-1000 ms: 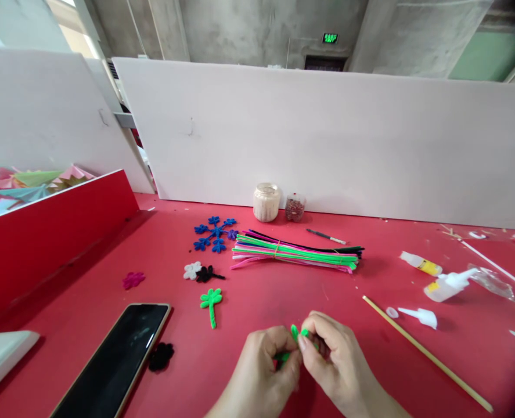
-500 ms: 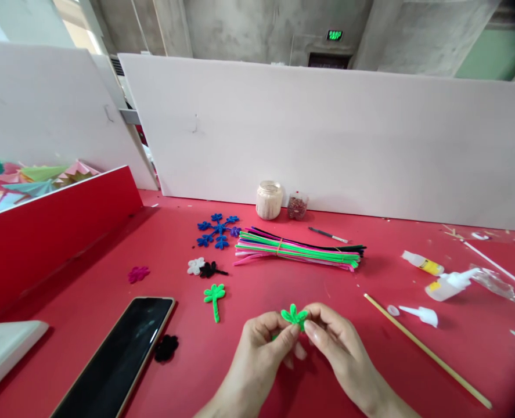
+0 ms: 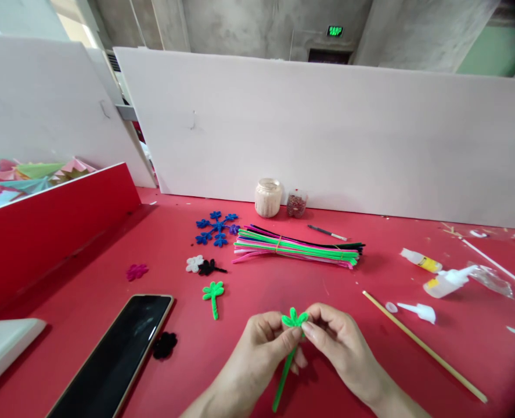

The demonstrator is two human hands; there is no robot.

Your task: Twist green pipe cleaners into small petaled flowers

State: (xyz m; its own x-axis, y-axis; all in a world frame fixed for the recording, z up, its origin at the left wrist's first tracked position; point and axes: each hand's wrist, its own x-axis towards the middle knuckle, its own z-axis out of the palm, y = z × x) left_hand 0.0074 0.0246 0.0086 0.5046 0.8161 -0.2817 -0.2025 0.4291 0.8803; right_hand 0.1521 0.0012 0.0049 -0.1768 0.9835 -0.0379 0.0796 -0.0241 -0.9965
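Near the front of the red table, a green pipe-cleaner flower with several looped petals is pinched between both hands. My left hand closes thumb and fingers on its left side. From the right, my right hand grips the base of the petals with thumb and forefinger. The green stem hangs down below the left thumb. A finished-looking green pipe-cleaner flower with a twisted stem lies to the left of the hands. Behind the hands is a rubber-banded bundle of pipe cleaners.
A blue snowflake shape, a white flower, a black flower and a phone lie leftward. On the right are a wooden stick and glue bottles. A jar stands by the white partition.
The green stem, mostly hidden before, now shows hanging below the hands. Both hands keep their pinch on the flower, and the view has shifted slightly.
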